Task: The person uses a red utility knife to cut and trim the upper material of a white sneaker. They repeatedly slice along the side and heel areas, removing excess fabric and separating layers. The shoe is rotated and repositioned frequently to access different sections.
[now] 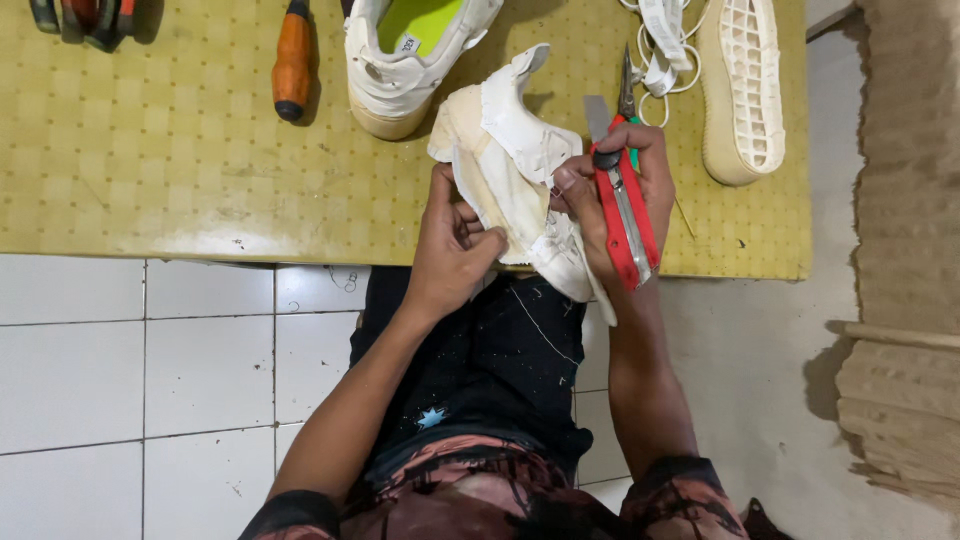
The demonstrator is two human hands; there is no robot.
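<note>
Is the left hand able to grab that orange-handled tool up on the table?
Probably yes, but not right away. The left hand is gripping the white shoe upper. The orange-handled tool lies uncovered on the table, with nothing between.

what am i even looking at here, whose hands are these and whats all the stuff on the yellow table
This is one picture from a camera worn on a person's head, looking down, so the two bare hands are that person's own, with their lap below. The left hand pinches the edge of a white shoe upper, a soft piece with its sole taken off. The right hand grips the same piece and also holds a red utility knife. On the yellow table lie a white shoe with a green insole, a separate cream sole turned tread up, white laces, an orange-handled tool and scissors partly hidden behind the hand. The floor is white tile.
</note>
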